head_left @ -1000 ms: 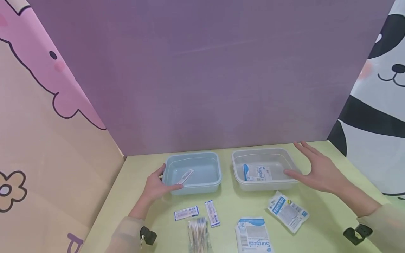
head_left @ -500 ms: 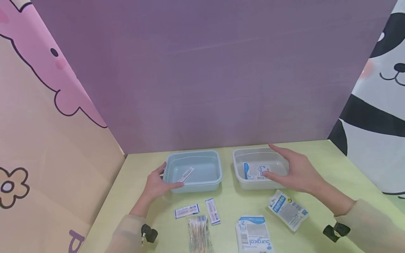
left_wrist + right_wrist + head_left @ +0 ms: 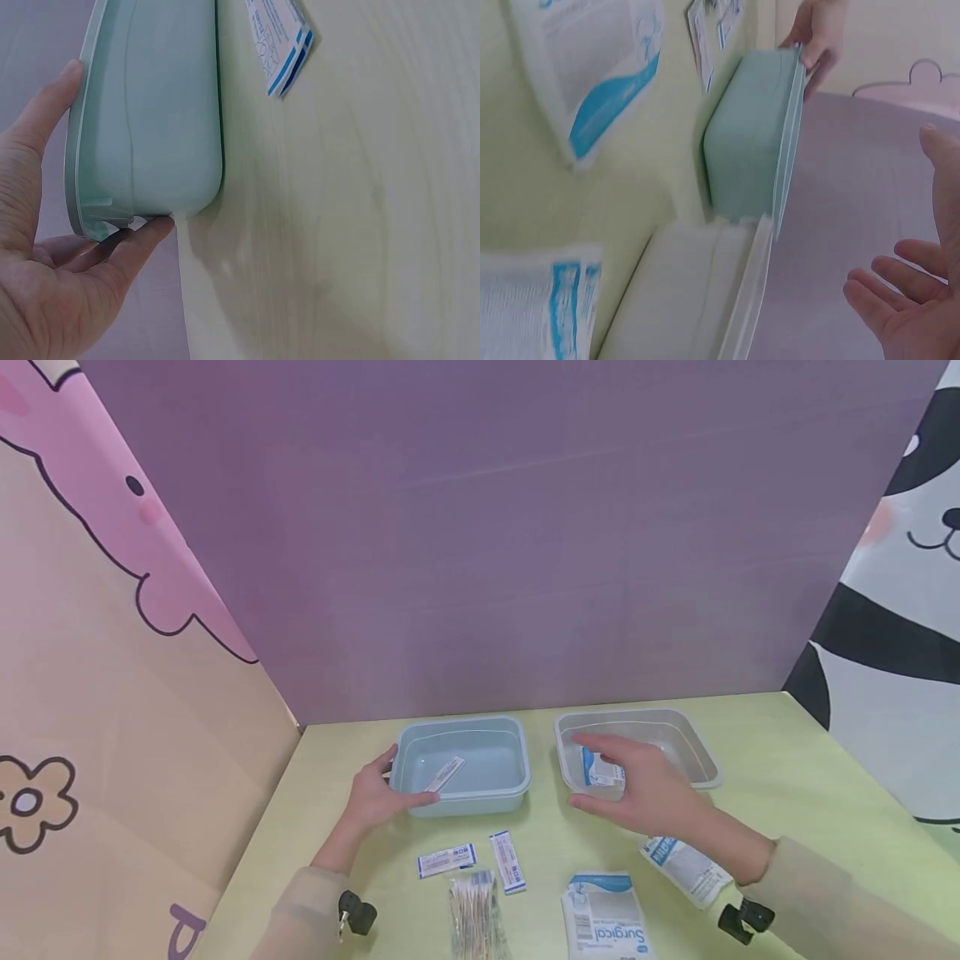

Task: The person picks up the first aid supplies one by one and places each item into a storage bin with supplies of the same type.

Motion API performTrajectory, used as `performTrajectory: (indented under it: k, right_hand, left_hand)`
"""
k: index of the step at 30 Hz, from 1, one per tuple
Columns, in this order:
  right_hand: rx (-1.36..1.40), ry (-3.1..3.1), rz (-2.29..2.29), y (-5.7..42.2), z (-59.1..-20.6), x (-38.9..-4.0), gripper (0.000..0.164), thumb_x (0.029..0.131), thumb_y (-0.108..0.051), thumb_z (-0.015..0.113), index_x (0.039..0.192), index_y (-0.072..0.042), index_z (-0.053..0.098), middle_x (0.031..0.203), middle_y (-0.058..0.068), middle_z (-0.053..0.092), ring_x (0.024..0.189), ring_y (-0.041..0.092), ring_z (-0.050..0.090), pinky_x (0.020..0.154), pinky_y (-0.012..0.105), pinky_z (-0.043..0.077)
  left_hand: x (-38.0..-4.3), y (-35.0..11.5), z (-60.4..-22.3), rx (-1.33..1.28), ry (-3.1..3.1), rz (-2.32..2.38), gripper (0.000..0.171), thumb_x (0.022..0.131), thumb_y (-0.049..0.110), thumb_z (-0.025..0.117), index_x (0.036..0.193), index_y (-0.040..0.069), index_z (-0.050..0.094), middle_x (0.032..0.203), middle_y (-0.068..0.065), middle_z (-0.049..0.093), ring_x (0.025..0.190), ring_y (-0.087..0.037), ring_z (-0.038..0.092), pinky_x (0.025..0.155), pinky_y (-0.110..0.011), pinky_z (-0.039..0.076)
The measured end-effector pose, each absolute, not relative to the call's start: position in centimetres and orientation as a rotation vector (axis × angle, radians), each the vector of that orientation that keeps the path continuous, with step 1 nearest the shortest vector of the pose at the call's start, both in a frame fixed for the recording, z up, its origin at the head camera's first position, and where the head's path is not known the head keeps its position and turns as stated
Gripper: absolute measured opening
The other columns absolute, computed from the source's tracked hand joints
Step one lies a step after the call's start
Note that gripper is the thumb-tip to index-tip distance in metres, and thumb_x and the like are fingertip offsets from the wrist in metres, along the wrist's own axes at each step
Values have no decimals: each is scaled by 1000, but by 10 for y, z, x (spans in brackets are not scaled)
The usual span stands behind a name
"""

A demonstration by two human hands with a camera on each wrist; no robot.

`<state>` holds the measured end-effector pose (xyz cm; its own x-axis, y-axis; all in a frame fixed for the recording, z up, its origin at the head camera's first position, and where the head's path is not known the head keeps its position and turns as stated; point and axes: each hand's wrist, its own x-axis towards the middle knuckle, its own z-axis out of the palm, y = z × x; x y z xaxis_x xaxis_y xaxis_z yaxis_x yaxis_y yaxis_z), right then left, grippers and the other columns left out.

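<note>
My left hand (image 3: pixel 371 795) grips the left end of a light blue plastic tub (image 3: pixel 487 760), thumb on the front rim and fingers round the side; the left wrist view also shows this tub (image 3: pixel 169 97). A small white paper packet (image 3: pixel 447 774) lies inside it. To its right stands a whitish plastic tub (image 3: pixel 690 747) holding a blue-and-white packet marked Surgical (image 3: pixel 596 769). My right hand (image 3: pixel 651 785), thumb and fingers spread and holding nothing, hovers over the whitish tub's front, hiding part of it. In the right wrist view the right hand (image 3: pixel 911 300) is apart from both tubs.
Before the tubs lie two small paper packets (image 3: pixel 447 861), a clear bag of cotton swabs (image 3: pixel 476 914) and a flat Surgical packet (image 3: pixel 606 917). Another white-and-blue packet (image 3: pixel 693 872) sits partly under the right forearm. A purple wall (image 3: pixel 480 543) rises behind the table.
My right hand has swept left from beside the whitish tub's right end to over its front left part. The left hand has stayed on the light blue tub.
</note>
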<state>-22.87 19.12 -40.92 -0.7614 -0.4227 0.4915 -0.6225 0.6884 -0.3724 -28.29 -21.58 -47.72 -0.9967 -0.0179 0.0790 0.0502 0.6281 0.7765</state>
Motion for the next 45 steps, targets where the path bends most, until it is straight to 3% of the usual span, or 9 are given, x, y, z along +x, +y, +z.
performTrajectory:
  k: [19, 31, 39, 45]
  right_hand:
    - [1155, -2587, 860, 142, -432, -218, 60, 89, -44, 86, 136, -9, 71, 131, 4, 77, 117, 24, 75, 97, 41, 63]
    - [1306, -2614, 830, 121, -455, -223, 58, 89, -41, 86, 135, -10, 71, 136, 5, 75, 126, 25, 71, 107, 46, 58]
    - [1350, -2659, 832, 118, -464, -226, 63, 87, -40, 88, 136, -5, 70, 140, 13, 72, 129, 32, 69, 111, 51, 55]
    - [1356, -2692, 776, 118, -470, -228, 66, 86, -41, 89, 137, -5, 70, 143, 12, 70, 132, 32, 67, 112, 51, 54]
  left_hand:
    - [-281, -212, -475, -35, -2751, -1344, 120, 67, 39, 102, 162, -1, 40, 149, -24, 62, 131, -40, 64, 101, -52, 60]
    - [-280, -211, -474, -45, -2743, -1348, 120, 67, 37, 102, 161, -3, 40, 147, -25, 63, 129, -40, 65, 101, -52, 60]
    - [-281, -208, -477, -48, -2734, -1362, 120, 67, 37, 102, 161, -3, 40, 147, -25, 63, 129, -40, 66, 100, -51, 61]
    - [-281, -206, -478, -46, -2728, -1365, 121, 66, 38, 103, 161, -3, 40, 147, -25, 63, 129, -39, 66, 99, -51, 61]
